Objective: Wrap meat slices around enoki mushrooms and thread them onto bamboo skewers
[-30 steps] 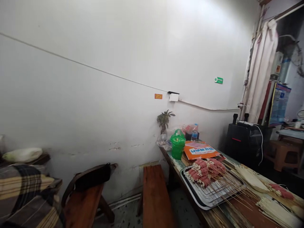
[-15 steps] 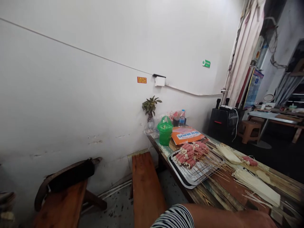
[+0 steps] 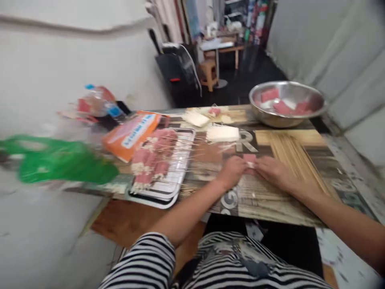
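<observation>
One pink meat slice point(image 3: 249, 158), flat, on the wood-patterned table point(image 3: 276, 209) between left hand point(image 3: 234, 170) and right hand point(image 3: 272, 170); long axis pointing toward the far edge. Both hands bunched at its sides; whether pinching, cannot tell. Beyond: one round, shiny metal bowl point(image 3: 279, 119).

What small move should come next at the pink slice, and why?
Probably fold the pink slice over the white bit: left hand and right hand flank it, the white seems, though blurred, uncovered, and rolls on the tray show pink around white.
</observation>
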`<state>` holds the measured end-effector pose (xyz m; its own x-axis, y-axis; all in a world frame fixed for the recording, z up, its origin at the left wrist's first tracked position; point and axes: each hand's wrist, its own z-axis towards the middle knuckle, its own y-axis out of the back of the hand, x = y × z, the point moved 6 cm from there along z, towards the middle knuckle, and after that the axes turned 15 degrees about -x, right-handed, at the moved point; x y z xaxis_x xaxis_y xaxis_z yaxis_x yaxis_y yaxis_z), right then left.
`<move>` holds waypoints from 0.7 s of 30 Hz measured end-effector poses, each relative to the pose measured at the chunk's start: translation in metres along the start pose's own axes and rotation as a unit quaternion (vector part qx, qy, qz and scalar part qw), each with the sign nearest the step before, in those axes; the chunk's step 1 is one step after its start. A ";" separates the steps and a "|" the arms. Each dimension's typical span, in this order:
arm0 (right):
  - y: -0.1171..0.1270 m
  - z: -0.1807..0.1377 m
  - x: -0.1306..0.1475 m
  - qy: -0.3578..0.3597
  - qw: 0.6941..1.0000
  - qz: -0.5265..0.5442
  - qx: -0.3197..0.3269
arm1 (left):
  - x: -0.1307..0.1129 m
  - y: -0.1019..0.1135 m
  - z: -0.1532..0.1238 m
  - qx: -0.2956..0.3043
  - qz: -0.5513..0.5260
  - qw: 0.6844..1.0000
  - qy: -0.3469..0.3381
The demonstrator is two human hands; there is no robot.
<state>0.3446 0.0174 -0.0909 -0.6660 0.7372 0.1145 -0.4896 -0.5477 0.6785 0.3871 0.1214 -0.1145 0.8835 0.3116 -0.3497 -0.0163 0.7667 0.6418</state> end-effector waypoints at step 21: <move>-0.031 -0.013 0.009 0.097 0.962 -0.164 0.198 | 0.008 0.009 0.002 0.112 -0.002 0.987 -0.116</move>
<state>0.3470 0.0359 -0.1204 -0.6237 0.7354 -0.2649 -0.4650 -0.0767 0.8820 0.3951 0.1296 -0.1105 0.9669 0.1520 -0.2047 0.0689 0.6171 0.7838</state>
